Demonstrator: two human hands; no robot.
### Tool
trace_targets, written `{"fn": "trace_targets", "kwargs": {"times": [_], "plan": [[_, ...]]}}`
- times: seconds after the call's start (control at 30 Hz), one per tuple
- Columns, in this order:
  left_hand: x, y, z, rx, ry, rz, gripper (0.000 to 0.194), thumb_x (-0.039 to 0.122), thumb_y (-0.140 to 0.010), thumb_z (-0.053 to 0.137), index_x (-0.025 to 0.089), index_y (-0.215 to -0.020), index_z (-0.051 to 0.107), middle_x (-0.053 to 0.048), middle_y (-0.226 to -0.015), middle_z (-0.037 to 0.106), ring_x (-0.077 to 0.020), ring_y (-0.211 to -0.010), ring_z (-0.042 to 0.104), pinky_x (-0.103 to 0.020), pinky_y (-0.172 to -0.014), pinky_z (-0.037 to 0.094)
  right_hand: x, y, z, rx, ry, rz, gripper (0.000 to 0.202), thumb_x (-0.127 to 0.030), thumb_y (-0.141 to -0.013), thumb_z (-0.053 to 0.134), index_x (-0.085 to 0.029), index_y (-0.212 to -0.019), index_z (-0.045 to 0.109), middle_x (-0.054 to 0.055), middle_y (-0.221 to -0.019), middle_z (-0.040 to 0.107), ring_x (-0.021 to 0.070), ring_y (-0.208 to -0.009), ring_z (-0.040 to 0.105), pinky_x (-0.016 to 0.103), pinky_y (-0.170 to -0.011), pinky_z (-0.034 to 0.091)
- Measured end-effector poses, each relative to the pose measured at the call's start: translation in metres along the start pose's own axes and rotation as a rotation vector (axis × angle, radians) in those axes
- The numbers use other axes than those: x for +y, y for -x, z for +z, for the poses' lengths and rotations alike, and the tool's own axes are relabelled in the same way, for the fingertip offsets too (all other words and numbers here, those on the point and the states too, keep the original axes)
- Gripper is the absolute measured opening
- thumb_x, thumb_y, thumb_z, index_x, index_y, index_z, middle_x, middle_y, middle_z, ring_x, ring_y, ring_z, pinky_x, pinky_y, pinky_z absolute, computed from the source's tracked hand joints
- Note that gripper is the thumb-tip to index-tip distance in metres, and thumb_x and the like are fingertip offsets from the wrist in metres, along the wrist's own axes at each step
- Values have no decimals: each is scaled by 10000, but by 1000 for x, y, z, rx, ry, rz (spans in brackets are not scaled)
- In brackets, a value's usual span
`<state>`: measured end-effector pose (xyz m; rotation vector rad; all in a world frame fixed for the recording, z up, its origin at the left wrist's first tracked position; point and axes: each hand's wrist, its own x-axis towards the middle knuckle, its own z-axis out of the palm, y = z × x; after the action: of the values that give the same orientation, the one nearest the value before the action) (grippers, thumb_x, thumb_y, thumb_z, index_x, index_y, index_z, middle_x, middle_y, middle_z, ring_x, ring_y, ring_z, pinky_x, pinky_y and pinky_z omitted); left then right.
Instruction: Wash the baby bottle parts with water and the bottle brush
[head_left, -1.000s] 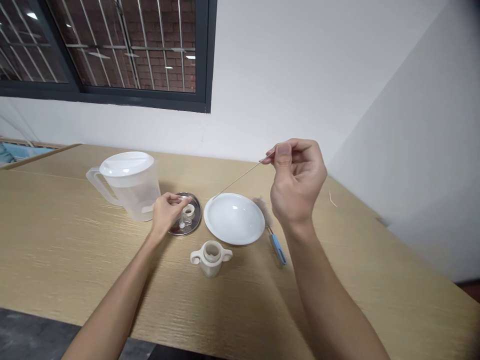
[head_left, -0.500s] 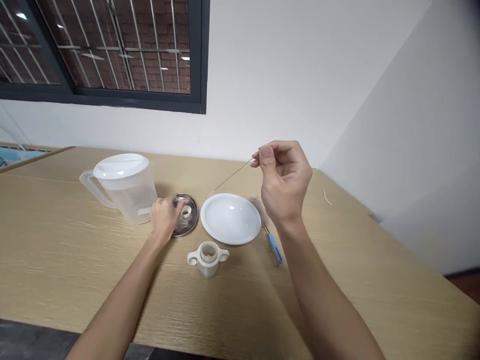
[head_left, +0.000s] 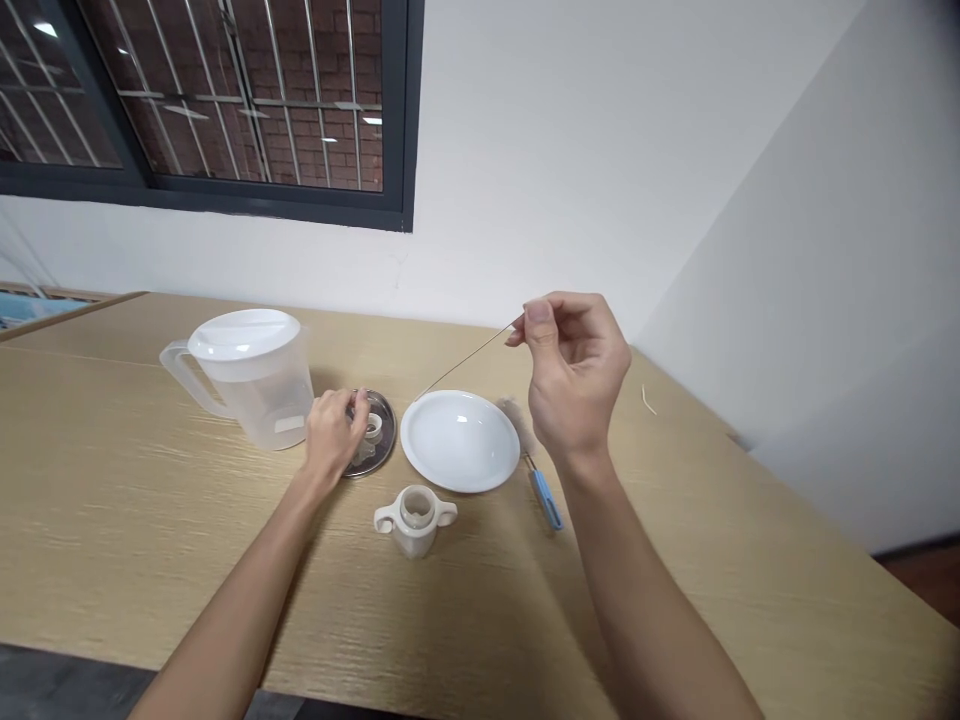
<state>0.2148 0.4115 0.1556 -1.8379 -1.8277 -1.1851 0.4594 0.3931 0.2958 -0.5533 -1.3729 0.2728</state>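
Note:
My right hand (head_left: 577,375) is raised over the right side of the table, thumb and fingertips pinched on a thin wire-like stick (head_left: 469,356). The stick slants down left to the far rim of a white bowl (head_left: 460,440). At the left, my left hand (head_left: 334,430) is over the near-left edge of a round metal tray (head_left: 384,455), its fingers drawn together. What they hold, if anything, is hidden. On the tray, beside the fingers, lie a white ring (head_left: 373,426) and a small clear piece (head_left: 364,452). Nearer me stands a white two-handled cup (head_left: 415,525).
A lidded clear plastic pitcher (head_left: 259,385) stands left of the tray. A brush with a blue handle (head_left: 547,500) lies right of the bowl. Farther right is a short pale strip (head_left: 648,400). A wall (head_left: 525,180) and a barred window (head_left: 255,100) rise behind the table.
My left thumb and fingers have closed together over the tray. My right hand has shifted slightly right and down, still pinching the stick.

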Motion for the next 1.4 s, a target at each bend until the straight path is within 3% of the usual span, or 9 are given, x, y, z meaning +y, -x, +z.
{"fn": "trace_targets", "kwargs": {"times": [0.17,0.27,0.37,0.53,0.73,1.03,1.2,1.33,1.4], "plan": [[-1,1,-2,59,91,30,411,361,-984,430,202,-641,592,-48,-643,657,-201,-665,573,-322,-712,397,1,0,-15,52,14,60,157,-345,-934,654,-203,-892,605,-19,-779,624,114,-685,627,284,-695,555],[0,2,-2,71,140,29,447,379,-993,432,199,-631,622,-49,-645,676,-191,-661,589,-316,-707,406,14,2,-35,77,14,141,204,-381,-899,693,-190,-887,621,-14,-763,652,121,-672,649,297,-708,565],[2,3,-2,48,189,34,487,390,-1004,424,201,-614,647,-39,-633,692,-183,-654,614,-310,-712,420,39,9,-60,144,-53,301,256,-400,-829,757,-175,-863,640,-5,-745,674,123,-648,658,302,-712,579],[3,6,-2,-10,244,51,558,400,-1017,384,202,-561,639,-28,-585,683,-174,-621,627,-306,-703,428,88,40,-97,251,-217,742,309,-367,-675,840,-169,-775,625,-10,-697,668,110,-646,657,257,-734,584],[4,8,-3,-37,268,77,527,406,-1002,403,207,-571,633,-24,-583,679,-176,-606,620,-310,-695,435,115,83,-111,229,-201,905,271,-336,-641,821,-161,-739,639,34,-712,684,144,-666,678,255,-675,598],[7,11,-4,-64,281,101,452,370,-987,447,203,-618,646,-26,-630,691,-173,-624,616,-313,-709,434,115,98,-108,43,-16,890,285,-427,-717,737,-169,-782,634,42,-755,674,146,-645,629,273,-658,546],[9,13,-6,10,312,66,279,327,-979,477,199,-786,632,-24,-764,714,-168,-693,624,-287,-693,444,110,99,-110,-148,248,817,350,-489,-738,702,-158,-853,693,54,-771,683,173,-669,592,281,-622,460],[9,14,-6,72,351,118,262,283,-965,510,202,-741,620,-11,-715,698,-155,-663,621,-271,-669,449,109,94,-121,-270,491,732,404,-525,-815,590,-160,-946,705,67,-816,688,209,-751,592,303,-675,420],[9,14,-7,96,356,142,307,279,-961,516,202,-682,618,-10,-668,684,-150,-638,610,-270,-669,449,109,92,-128,-295,610,697,387,-514,-871,496,-171,-885,674,52,-753,658,200,-711,561,303,-659,383]]}}
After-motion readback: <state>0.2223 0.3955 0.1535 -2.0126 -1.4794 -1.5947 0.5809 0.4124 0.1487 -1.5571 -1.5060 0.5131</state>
